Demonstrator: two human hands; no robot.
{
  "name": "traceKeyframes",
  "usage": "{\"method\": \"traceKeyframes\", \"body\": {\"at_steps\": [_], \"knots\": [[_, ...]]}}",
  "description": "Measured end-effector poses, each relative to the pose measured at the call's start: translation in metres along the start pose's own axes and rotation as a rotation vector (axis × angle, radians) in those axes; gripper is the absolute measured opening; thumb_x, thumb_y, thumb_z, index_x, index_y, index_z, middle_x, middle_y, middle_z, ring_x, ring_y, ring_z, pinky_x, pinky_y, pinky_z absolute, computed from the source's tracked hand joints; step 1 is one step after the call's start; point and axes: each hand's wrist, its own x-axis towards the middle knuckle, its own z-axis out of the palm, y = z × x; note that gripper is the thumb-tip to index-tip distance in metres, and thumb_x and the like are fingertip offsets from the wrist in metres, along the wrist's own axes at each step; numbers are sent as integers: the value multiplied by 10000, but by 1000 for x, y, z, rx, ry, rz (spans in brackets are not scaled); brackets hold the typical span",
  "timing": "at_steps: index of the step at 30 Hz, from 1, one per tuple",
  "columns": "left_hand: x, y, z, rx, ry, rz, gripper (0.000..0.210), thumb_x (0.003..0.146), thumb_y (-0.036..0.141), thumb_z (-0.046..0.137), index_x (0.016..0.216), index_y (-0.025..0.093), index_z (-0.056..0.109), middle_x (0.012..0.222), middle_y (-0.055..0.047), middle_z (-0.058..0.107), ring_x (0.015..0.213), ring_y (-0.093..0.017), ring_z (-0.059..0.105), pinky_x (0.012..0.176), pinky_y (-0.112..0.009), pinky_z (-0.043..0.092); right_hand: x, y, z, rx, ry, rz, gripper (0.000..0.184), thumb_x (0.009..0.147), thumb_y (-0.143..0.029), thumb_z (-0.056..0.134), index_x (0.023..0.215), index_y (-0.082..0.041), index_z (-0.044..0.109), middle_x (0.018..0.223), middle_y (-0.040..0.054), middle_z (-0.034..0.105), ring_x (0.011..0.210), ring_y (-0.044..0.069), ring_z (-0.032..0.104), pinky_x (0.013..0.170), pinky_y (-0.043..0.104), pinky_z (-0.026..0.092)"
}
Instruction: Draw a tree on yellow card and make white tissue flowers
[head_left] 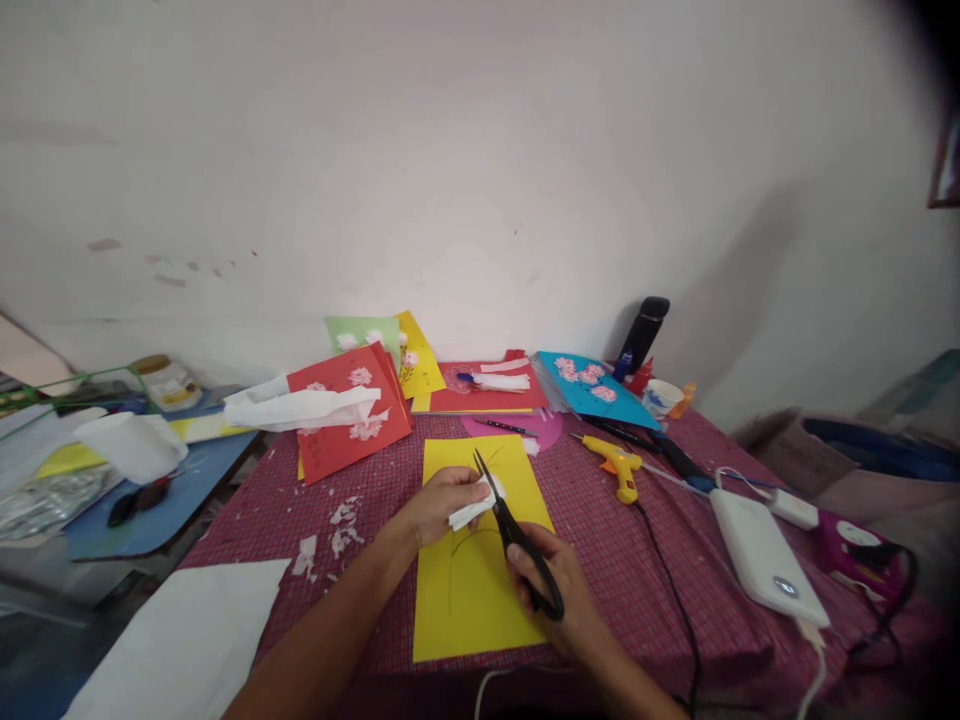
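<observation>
Over a yellow sheet of paper (480, 620) with thin dark curved lines drawn on it, my left hand (442, 503) pinches a small folded stack of white tissue paper (466, 514). My right hand (559, 575) grips black-handled scissors (511, 530) by their loops. The blades point away from me, parted slightly, and lie at the right edge of the tissue paper. Whether they are biting into it I cannot tell. The fingers of my right hand partly hide the scissor handles.
A yellow glue gun (621, 466) with a black cord and a white power bank (769, 560) lie to the right. Red cards (349, 450) and a blue card (630, 400) with pink paper flowers stand at the back. White scraps (306, 556) and a white sheet (187, 630) are at left.
</observation>
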Motion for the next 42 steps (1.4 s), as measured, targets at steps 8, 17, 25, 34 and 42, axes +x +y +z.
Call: {"method": "traceKeyframes", "body": {"at_steps": [8, 17, 25, 34, 42], "knots": [[3, -4, -2, -12, 5, -11, 402, 653, 412, 806, 830, 86, 650, 667, -21, 592, 481, -84, 522, 439, -211, 436, 5, 7, -4, 29, -31, 7, 390, 741, -503, 700, 873, -152, 593, 553, -61, 482, 349, 46, 359, 319, 174, 269], [1, 0, 0, -50, -4, -24, 370, 641, 383, 819, 787, 96, 637, 630, -12, 588, 454, -91, 530, 424, -217, 447, 5, -3, -5, 39, -110, -48, 396, 782, -484, 678, 999, -162, 602, 621, -25, 539, 455, 81, 446, 407, 194, 351], [1, -2, -1, -59, -19, -21, 348, 658, 354, 808, 810, 84, 650, 647, -24, 601, 458, -93, 531, 420, -219, 447, 7, 0, -4, 9, -59, -48, 383, 762, -501, 689, 906, -154, 617, 559, -53, 477, 388, 56, 372, 352, 181, 282], [2, -1, -2, -66, -16, -20, 359, 654, 366, 814, 807, 86, 650, 657, -15, 593, 467, -89, 529, 431, -225, 439, 9, -1, -3, 22, -32, -2, 371, 732, -500, 715, 818, -156, 607, 528, -65, 448, 355, 42, 337, 327, 175, 248], [4, -4, 3, -46, 76, 11, 372, 648, 407, 816, 790, 108, 647, 626, 8, 576, 483, -64, 470, 453, -199, 314, 13, 3, -5, 157, -37, 14, 319, 775, -432, 716, 851, -148, 593, 555, -49, 507, 364, 43, 379, 316, 158, 262]]}}
